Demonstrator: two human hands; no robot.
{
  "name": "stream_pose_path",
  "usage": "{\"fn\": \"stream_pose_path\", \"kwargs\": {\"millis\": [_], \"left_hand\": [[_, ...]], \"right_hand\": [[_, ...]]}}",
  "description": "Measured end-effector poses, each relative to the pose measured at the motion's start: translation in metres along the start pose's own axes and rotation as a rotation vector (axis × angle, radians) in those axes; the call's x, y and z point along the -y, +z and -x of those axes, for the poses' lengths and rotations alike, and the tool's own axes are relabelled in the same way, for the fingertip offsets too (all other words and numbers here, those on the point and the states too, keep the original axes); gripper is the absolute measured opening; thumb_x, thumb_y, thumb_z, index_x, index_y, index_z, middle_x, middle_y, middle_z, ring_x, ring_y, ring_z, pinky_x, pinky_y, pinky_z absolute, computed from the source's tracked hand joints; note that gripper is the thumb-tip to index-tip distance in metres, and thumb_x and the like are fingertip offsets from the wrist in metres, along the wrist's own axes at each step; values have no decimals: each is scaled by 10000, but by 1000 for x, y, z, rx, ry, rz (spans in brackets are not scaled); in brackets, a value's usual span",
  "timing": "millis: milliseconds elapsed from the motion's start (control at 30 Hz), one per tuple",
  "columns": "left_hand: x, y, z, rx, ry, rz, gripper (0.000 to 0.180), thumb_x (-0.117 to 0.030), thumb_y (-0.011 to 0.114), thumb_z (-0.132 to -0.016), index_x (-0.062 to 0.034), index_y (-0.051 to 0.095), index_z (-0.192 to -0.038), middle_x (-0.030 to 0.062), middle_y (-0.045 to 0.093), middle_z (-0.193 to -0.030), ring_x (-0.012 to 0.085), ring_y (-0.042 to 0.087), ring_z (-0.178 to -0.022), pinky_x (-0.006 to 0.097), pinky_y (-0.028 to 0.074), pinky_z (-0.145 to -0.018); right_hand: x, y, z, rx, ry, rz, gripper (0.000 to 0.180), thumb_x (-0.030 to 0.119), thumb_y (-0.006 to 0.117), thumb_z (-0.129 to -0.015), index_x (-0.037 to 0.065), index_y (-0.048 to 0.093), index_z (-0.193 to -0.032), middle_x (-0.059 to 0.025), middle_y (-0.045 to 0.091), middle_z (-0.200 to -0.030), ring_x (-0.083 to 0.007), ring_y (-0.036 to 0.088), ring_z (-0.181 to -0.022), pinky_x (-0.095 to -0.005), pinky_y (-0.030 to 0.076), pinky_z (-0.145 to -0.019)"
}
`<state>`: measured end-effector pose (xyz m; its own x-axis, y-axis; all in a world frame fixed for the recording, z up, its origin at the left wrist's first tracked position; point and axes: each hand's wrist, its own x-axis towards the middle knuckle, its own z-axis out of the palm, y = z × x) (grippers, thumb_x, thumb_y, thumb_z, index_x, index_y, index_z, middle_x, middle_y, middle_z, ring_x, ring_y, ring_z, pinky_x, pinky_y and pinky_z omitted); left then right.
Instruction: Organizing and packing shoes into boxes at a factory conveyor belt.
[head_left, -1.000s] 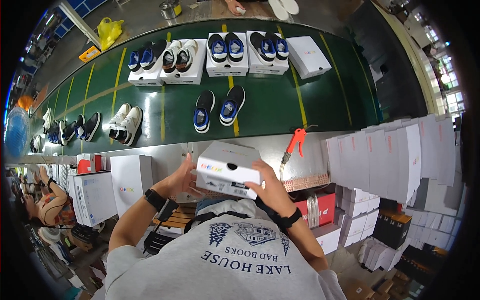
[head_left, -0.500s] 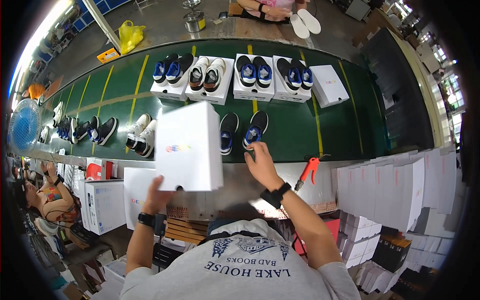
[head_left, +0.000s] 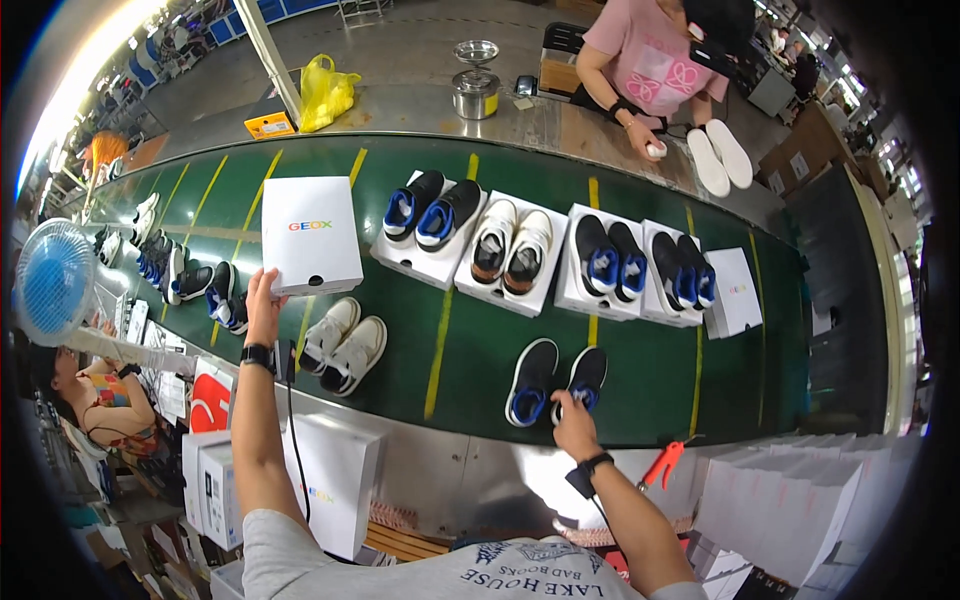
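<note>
My left hand point(head_left: 262, 312) grips the near edge of a closed white shoebox point(head_left: 310, 245) at the far left part of the green belt. My right hand point(head_left: 575, 428) is closed at the heel of a black sneaker point(head_left: 587, 370) with a blue lining. Its mate, another black sneaker point(head_left: 533, 380), stands just to the left, untouched. A pair of white sneakers point(head_left: 345, 345) sits on the belt near my left hand. Whether the box rests fully on the belt is hard to tell.
Across the green belt point(head_left: 470, 400), several white boxes point(head_left: 415, 260) carry sneaker pairs. A closed white box point(head_left: 733, 290) stands at their right end. A red air gun point(head_left: 662, 465) lies by the near edge, right of my forearm. Opposite, a co-worker point(head_left: 650, 70) sits near white soles point(head_left: 720, 158).
My left hand has carried the white shoebox away from me and leftward, over the belt. My right hand remains at the right black sneaker's heel. The head view has shifted.
</note>
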<state>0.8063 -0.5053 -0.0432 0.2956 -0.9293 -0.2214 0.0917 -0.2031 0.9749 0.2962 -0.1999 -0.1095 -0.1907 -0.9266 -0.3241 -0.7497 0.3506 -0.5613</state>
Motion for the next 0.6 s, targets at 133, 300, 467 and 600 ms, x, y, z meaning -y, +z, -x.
{"fn": "stream_pose_path", "kwargs": {"millis": [133, 300, 467, 600], "left_hand": [[18, 20, -80, 16, -33, -56, 586, -435, 649, -855, -121, 511, -1330, 27, 542, -1189, 156, 518, -1034, 295, 410, -850], [51, 45, -130, -25, -60, -68, 491, -487, 640, -856, -120, 638, -1183, -20, 595, -1031, 101, 511, -920, 258, 412, -802], [76, 34, -145, 17, -87, -118, 339, -392, 590, -925, -120, 627, -1124, -29, 560, -1044, 85, 511, -875, 231, 426, -741], [99, -7, -159, 178, -160, -32, 407, -331, 635, -910, -54, 632, -1209, -4, 633, -1052, 94, 578, -913, 234, 477, -767]], "right_hand": [[17, 14, 25, 131, -80, 24, 605, -86, 486, -794, 206, 537, -1322, -208, 586, -993, -440, 589, -880, -493, 491, -784], [17, 46, 1, 231, 192, 141, 411, 353, 687, -862, 121, 573, -1182, -314, 568, -1075, -468, 554, -1025, -514, 470, -856], [58, -5, -15, 262, 235, -57, 546, 488, 679, -857, 12, 597, -1112, -310, 609, -1009, -446, 601, -965, -461, 477, -834], [116, -83, -45, 804, 63, -85, 679, 563, 679, -830, -7, 604, -1190, -244, 631, -1136, -354, 622, -1051, -392, 485, -873]]}}
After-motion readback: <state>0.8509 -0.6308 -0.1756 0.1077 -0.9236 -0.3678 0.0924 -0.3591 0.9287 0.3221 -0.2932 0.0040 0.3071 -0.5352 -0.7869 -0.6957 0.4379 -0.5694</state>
